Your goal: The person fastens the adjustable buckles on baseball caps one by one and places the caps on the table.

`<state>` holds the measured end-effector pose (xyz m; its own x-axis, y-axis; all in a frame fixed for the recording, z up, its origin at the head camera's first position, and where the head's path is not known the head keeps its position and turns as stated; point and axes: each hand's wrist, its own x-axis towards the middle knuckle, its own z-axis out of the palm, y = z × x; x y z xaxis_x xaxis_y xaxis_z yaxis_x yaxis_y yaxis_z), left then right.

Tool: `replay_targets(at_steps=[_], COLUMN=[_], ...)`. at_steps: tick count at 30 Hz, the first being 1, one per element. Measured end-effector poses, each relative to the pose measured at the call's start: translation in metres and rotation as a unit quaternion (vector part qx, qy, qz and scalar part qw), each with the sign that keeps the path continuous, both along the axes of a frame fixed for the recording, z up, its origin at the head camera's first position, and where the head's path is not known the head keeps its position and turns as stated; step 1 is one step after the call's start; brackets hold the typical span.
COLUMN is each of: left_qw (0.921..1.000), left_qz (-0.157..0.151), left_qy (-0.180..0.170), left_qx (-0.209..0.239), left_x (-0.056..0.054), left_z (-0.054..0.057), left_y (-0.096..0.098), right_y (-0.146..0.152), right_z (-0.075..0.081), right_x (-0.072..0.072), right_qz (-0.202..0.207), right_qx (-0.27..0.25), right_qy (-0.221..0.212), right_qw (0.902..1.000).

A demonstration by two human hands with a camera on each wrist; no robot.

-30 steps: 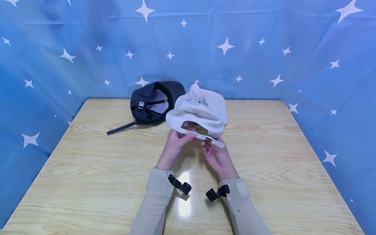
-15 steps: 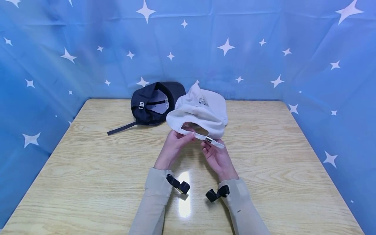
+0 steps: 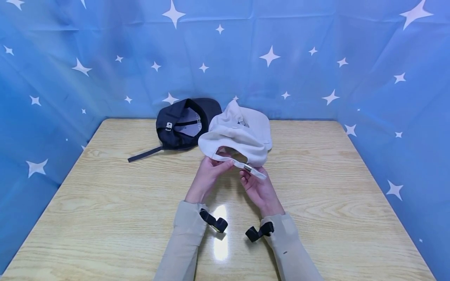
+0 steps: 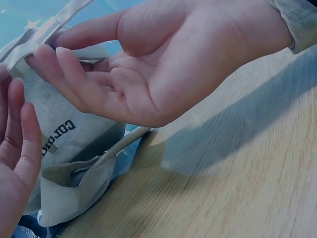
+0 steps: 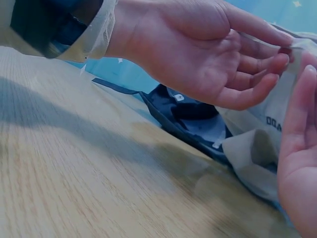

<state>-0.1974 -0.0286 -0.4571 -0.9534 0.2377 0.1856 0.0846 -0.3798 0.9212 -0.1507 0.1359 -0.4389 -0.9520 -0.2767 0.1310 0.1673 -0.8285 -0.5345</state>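
Note:
A white baseball cap (image 3: 230,137) is held up by both hands, its rear opening facing me. My left hand (image 3: 209,171) pinches the cap's back strap with the thumb on top, left of the metal buckle (image 3: 247,168). With thumb and fingertips, my right hand (image 3: 259,189) holds the strap's free end (image 3: 258,173) beside that buckle. In the left wrist view the right hand (image 4: 163,64) reaches in from the right to the strap; the left hand (image 4: 17,144) shows at the left edge. The right wrist view has the left hand (image 5: 193,54) large and the right hand (image 5: 302,144) at its edge.
Behind the held cap lies another white cap (image 3: 258,123), with its own metal clip, partly hidden. A dark navy cap (image 3: 175,134) lies to its left, hollow side showing and strap stretched leftward. All are on a wooden table (image 3: 116,218) before a blue starry backdrop (image 3: 299,31).
The strap's free end and buckle have shifted slightly left and down with the right hand. The left hand keeps its hold; the other caps stay put.

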Motion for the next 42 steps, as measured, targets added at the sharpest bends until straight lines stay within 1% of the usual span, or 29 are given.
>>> replay_targets(at_steps=[3, 4, 5, 6, 7, 10, 11, 12, 14, 17, 20, 25, 27, 28, 31, 32, 33, 34, 35, 38, 39, 42], left_qw=[0.9999, 0.9999, 0.9999, 0.9999, 0.9999, 0.9996, 0.9995, 0.9995, 0.9995, 0.9994, 0.9991, 0.9986, 0.9983, 0.9982, 0.9980, 0.9981, 0.9980, 0.9980, 0.9979, 0.9979, 0.9978, 0.9979], left_qz=[-0.002, -0.003, -0.004, -0.001, 0.002, 0.008, 0.011, 0.015, 0.019, 0.030, 0.039, 0.038, 0.031, 0.029, 0.019, 0.020, 0.021, 0.023, 0.024, 0.034, 0.034, 0.035], left_qy=[-0.014, -0.015, -0.009, -0.013, -0.005, 0.014, 0.011, 0.010, 0.008, -0.002, 0.000, 0.016, 0.022, 0.021, 0.023, 0.020, 0.019, 0.020, 0.023, 0.023, 0.027, 0.027], left_qx=[-0.007, -0.004, -0.006, -0.010, -0.014, -0.021, -0.027, -0.025, -0.023, -0.017, -0.014, -0.032, -0.044, -0.049, -0.056, -0.056, -0.056, -0.055, -0.055, -0.050, -0.051, -0.047], left_x=[0.016, 0.016, 0.015, 0.020, 0.019, 0.007, 0.007, 0.005, -0.004, -0.008, -0.009, -0.008, -0.006, -0.002, 0.001, 0.003, 0.003, 0.003, -0.001, -0.005, -0.008, -0.011], left_z=[0.029, 0.030, 0.027, 0.035, 0.032, 0.011, 0.011, 0.006, -0.010, -0.018, -0.020, -0.017, -0.014, -0.007, -0.001, 0.002, 0.003, 0.002, -0.005, -0.011, -0.016, -0.021], left_y=[0.000, 0.000, 0.000, -0.001, 0.000, 0.001, 0.001, 0.001, 0.001, 0.003, 0.004, 0.005, 0.005, 0.005, 0.005, 0.005, 0.005, 0.006, 0.005, 0.006, 0.006, 0.007], right_y=[0.000, -0.001, -0.001, -0.001, -0.001, -0.001, -0.001, -0.001, -0.001, -0.001, -0.001, -0.001, -0.001, -0.001, -0.001, -0.001, -0.001, -0.001, -0.001, -0.001, -0.001, -0.001], right_z=[0.000, 0.000, 0.000, 0.001, 0.001, 0.001, 0.001, 0.001, 0.000, 0.000, 0.000, 0.001, 0.001, 0.001, 0.001, 0.001, 0.001, 0.001, 0.001, 0.002, 0.002, 0.002], right_x=[0.000, 0.000, 0.000, 0.000, 0.000, 0.000, 0.000, 0.000, 0.000, -0.001, -0.001, 0.000, 0.000, 0.000, 0.000, 0.000, 0.000, 0.000, 0.000, 0.000, 0.000, 0.000], right_qz=[-0.001, 0.000, 0.000, 0.002, 0.002, 0.004, 0.005, 0.005, 0.005, 0.005, 0.005, 0.006, 0.006, 0.005, 0.005, 0.004, 0.003, 0.001, 0.000, -0.003, -0.003, -0.002], right_qx=[0.005, 0.006, 0.009, 0.008, 0.010, 0.010, 0.012, 0.013, 0.017, 0.023, 0.029, 0.033, 0.035, 0.037, 0.035, 0.035, 0.036, 0.036, 0.038, 0.042, 0.043, 0.045], right_qy=[0.002, 0.003, 0.005, 0.005, 0.006, 0.006, 0.006, 0.006, 0.005, 0.003, 0.002, 0.000, -0.002, -0.001, -0.005, -0.007, -0.008, -0.009, -0.011, -0.015, -0.015, -0.017], right_qw=[1.0000, 1.0000, 0.9999, 1.0000, 0.9999, 0.9999, 0.9999, 0.9999, 0.9998, 0.9997, 0.9996, 0.9994, 0.9994, 0.9993, 0.9994, 0.9993, 0.9993, 0.9993, 0.9992, 0.9990, 0.9989, 0.9989])
